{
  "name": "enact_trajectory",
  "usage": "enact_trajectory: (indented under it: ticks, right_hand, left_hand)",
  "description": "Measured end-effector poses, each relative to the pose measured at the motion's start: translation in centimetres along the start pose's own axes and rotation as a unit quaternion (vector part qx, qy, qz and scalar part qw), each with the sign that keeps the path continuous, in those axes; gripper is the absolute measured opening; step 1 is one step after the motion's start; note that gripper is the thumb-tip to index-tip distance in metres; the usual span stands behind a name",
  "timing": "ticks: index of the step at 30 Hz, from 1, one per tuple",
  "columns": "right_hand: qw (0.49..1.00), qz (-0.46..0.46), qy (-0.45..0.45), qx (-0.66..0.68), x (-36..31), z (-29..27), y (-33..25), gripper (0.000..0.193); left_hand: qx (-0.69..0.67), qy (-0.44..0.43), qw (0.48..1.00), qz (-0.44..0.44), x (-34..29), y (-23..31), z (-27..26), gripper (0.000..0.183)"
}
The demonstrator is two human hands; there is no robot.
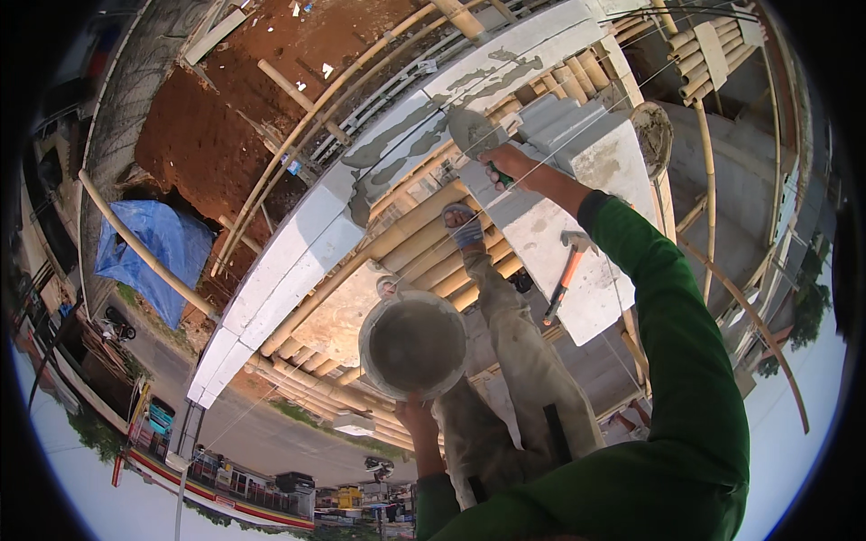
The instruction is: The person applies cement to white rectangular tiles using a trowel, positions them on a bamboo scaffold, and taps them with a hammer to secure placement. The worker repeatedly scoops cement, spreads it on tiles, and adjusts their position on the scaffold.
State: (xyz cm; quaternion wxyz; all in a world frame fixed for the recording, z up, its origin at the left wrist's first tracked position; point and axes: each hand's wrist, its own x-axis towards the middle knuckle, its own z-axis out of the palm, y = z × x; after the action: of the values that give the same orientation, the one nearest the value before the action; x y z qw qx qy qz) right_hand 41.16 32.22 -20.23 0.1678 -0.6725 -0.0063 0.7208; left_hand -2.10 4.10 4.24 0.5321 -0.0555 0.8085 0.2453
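My right hand (516, 166) grips a trowel (473, 129) by its dark green handle. Its mortar-smeared blade is over the edge of the white block wall (287, 242). Grey mortar (390, 142) lies in uneven patches along the top of that wall. Down by my legs, my left hand (417, 418) is closed at the near rim of a round bucket (364, 359); its fingers are partly hidden underneath. Smooth, wet-looking grey mortar (417, 347) fills much of this bucket.
An orange-handled hammer (566, 278) lies on white blocks (595, 311) to the right. My foot (465, 225) stands on bamboo poles (424, 243). A thin string (408, 263) crosses the work area. Another mortar bucket (651, 135) stands farther right. Beyond the wall, the ground drops well below.
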Motion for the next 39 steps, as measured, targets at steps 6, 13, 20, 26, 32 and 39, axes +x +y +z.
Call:
enact_trajectory:
  ticks: [6, 13, 20, 26, 32, 39]
  right_hand:
    - [0.894, -0.405, 0.189, 0.014, 9.2, -5.6, -1.4, 0.023]
    - [0.770, -0.580, 0.134, -0.230, 18.7, -15.6, -4.0, 0.030]
    - [0.897, -0.437, 0.064, -0.007, 16.3, -10.2, -1.5, 0.028]
    - [0.865, -0.240, 0.360, -0.253, 13.3, -0.8, 0.0, 0.041]
    - [0.823, -0.303, 0.294, -0.379, 11.1, 4.3, 1.9, 0.042]
    - [0.836, -0.282, 0.265, -0.388, 9.9, 7.0, 4.2, 0.044]
  left_hand:
    - [0.414, -0.040, 0.904, 0.098, 0.9, -2.3, -1.9, 0.033]
    - [0.527, -0.108, 0.805, 0.250, 0.5, -2.2, -1.1, 0.023]
    - [0.351, -0.076, 0.925, 0.125, 0.6, -2.8, -0.2, 0.032]
    - [0.519, -0.106, 0.811, 0.246, 0.3, -2.6, -0.9, 0.030]
    - [0.278, -0.048, 0.953, 0.111, 0.0, -2.9, -0.7, 0.030]
    - [0.544, -0.072, 0.797, 0.253, -0.4, -2.7, -1.9, 0.029]
